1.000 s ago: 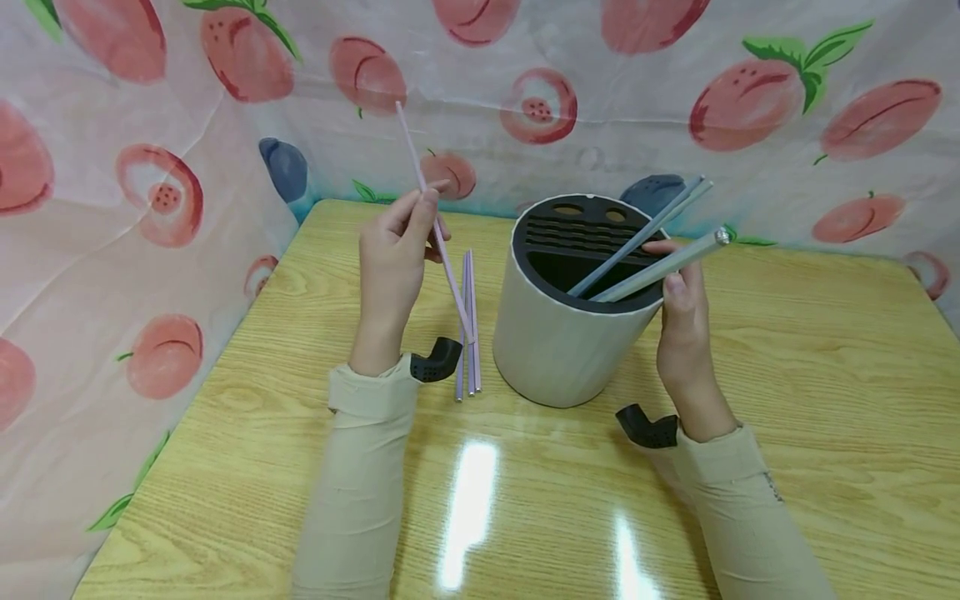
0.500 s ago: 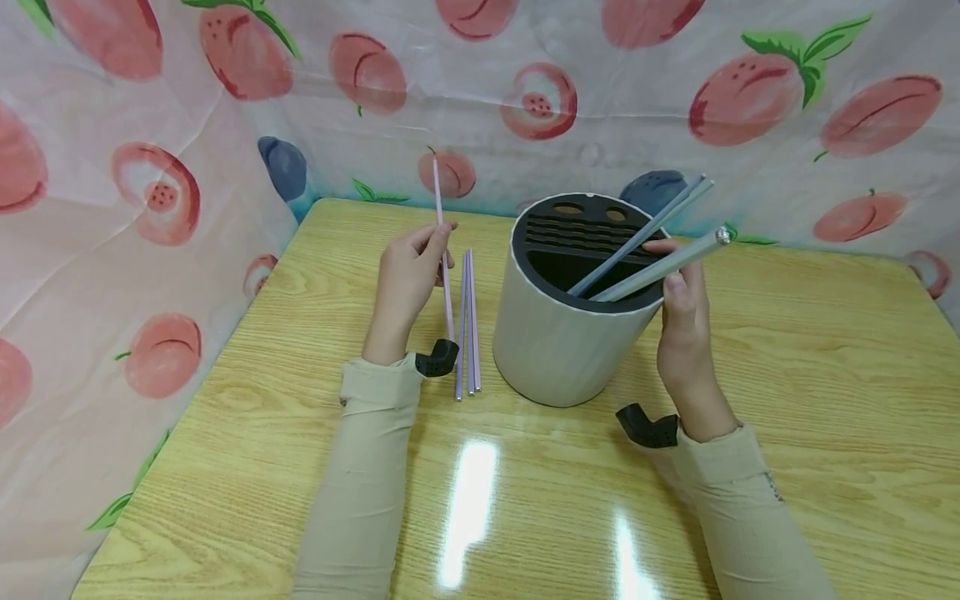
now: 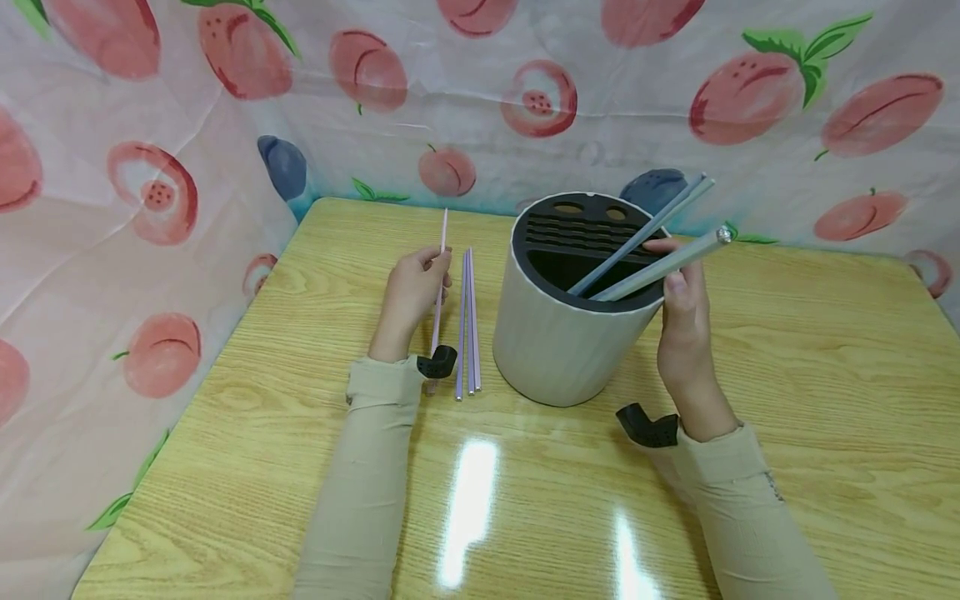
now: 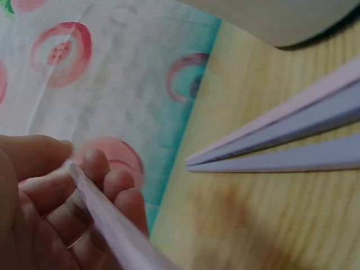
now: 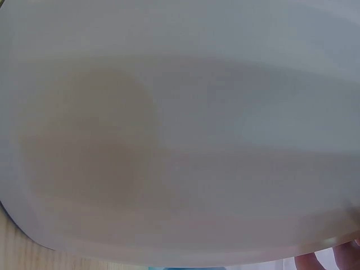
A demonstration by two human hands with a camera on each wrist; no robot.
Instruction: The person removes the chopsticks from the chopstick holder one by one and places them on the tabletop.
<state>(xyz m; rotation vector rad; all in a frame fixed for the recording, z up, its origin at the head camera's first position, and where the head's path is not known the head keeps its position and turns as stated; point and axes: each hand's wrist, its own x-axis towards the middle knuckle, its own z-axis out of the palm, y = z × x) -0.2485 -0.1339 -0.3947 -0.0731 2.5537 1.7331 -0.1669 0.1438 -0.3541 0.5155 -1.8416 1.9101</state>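
My left hand point(image 3: 412, 292) pinches a pink chopstick point(image 3: 444, 229) between thumb and fingers, low over the table at its left. The left wrist view shows the held chopstick point(image 4: 107, 214) running back from the fingertips. Just right of it lie several pink and purple chopsticks point(image 3: 470, 333), side by side on the wood. A white cylindrical utensil holder point(image 3: 562, 354) with a black slotted top stands beyond them. Against its right side, my right hand point(image 3: 684, 333) grips the wall near the rim. Blue chopsticks point(image 3: 645, 237) and pale green ones point(image 3: 667, 265) lean out of its large opening.
The wooden table point(image 3: 825, 400) runs to a fruit-printed cloth point(image 3: 600, 100) hung behind and on the left. Black wrist-worn pieces sit at both cuffs. In the right wrist view, the holder's wall point(image 5: 225, 112) fills most of the picture.
My left hand has come down and slightly right, lowering the pink chopstick from a raised tilt to nearly alongside the others. The right hand and the holder stay put.
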